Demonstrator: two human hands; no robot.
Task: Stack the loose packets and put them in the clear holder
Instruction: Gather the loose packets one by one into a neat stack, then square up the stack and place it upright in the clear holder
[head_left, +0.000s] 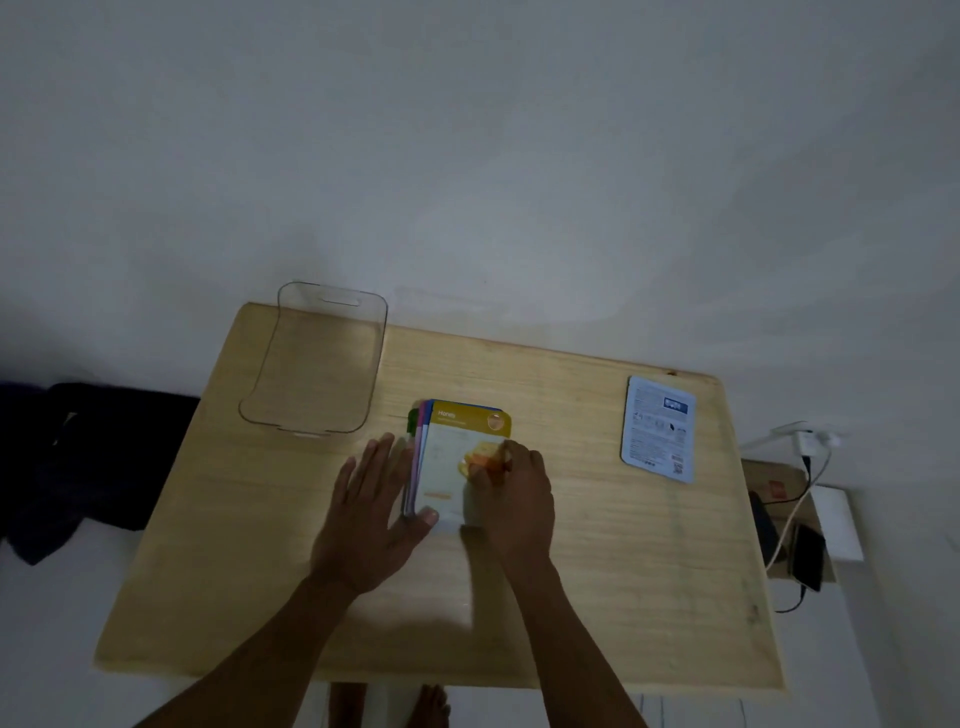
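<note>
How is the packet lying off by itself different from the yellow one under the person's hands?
The lone blue packet lies untouched near the table's right edge, dense small print facing up. The yellow packet tops a fanned stack, its picture side up, with the right hand pressing on it and the left hand against the stack's side. Both lie flat and look similar in size.

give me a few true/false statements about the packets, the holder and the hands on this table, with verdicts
1. The clear plastic holder has packets in it. False: it is empty.
2. The yellow-topped honey packet lies on top of the stack. True.
3. The pale blue packet is part of the stack. False: it lies alone near the right edge of the light wooden table.
4. The left hand lies flat against the stack's left edge. True.
5. The right hand hovers over the holder. False: it rests on the top packet.
</note>
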